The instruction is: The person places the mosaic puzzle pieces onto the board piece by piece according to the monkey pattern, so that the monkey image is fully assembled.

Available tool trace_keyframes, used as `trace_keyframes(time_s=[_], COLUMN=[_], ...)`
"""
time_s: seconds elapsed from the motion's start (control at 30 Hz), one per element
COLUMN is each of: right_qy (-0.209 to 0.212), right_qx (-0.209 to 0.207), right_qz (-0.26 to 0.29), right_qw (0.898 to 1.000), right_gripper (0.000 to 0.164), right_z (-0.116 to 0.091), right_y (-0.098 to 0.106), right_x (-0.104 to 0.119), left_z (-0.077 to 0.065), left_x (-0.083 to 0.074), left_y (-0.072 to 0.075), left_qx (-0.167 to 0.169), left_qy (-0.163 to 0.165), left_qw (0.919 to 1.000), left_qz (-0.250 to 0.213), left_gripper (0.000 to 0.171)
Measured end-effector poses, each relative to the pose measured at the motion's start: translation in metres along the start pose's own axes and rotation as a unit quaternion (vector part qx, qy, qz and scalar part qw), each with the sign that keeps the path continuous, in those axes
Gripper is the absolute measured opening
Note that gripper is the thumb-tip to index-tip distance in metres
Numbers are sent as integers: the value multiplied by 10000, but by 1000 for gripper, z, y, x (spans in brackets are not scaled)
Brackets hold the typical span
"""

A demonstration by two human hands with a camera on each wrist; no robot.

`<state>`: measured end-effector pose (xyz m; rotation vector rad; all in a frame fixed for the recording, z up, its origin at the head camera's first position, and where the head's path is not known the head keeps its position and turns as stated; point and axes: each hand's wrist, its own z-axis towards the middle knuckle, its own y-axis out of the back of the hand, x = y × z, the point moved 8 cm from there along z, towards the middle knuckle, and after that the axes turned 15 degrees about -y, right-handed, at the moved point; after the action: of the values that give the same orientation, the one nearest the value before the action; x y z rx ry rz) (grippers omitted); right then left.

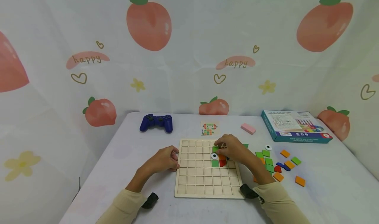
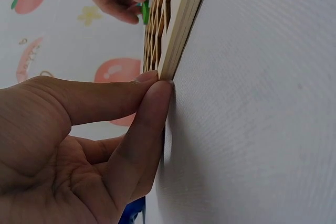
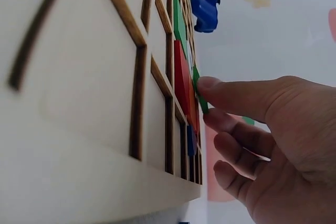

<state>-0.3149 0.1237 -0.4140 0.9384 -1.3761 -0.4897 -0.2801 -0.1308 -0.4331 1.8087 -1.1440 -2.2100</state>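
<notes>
The wooden grid board (image 1: pixel 195 181) is laid flat on the white-covered table (image 1: pixel 334 187), between the two hands. Its left edge is pinched between thumb and index finger of the left hand (image 1: pixel 164 158).

A green tile (image 3: pixel 200 95) is grasped between thumb and fingertip of the right hand (image 1: pixel 232 148), over the upper part of the board; whether it is fully seated in a cell cannot be told. Just below it, as seen from the head, an eye piece (image 1: pixel 214 156) is set in the grid, with a second green tile (image 1: pixel 215 163) in the next cell down. To the right of these, an orange piece (image 1: pixel 221 156) and a red piece (image 1: pixel 222 163) are placed; a blue piece (image 3: pixel 191 141) is seen near them from the right wrist, partly hidden by the hand in the head view.

Loose pieces (image 1: pixel 268 161) in green, orange, red and blue are scattered right of the board. Behind it, a controller (image 1: pixel 156 123), a pattern card (image 1: pixel 207 131), a pink block (image 1: pixel 248 128) and a box (image 1: pixel 296 136) are set out.
</notes>
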Motion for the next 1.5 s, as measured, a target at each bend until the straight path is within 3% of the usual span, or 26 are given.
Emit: trace_keyframes(time_s=[0.9, 1.13, 1.5], right_qy=[-106, -414, -999], right_qx=[134, 25, -31], right_qz=[174, 335, 91], right_qw=[9997, 9986, 9949], right_gripper=[26, 27, 31], right_z=[-5, -7, -20], right_y=[2, 11, 37], right_x=[1, -18, -52], left_z=[1, 1, 1], left_x=[2, 1, 0], left_y=[1, 0, 1], left_qx=[-4, -16, 2], left_qy=[-46, -29, -51], left_qw=[9999, 10000, 10000], left_qz=[105, 37, 16], left_gripper=[54, 53, 54])
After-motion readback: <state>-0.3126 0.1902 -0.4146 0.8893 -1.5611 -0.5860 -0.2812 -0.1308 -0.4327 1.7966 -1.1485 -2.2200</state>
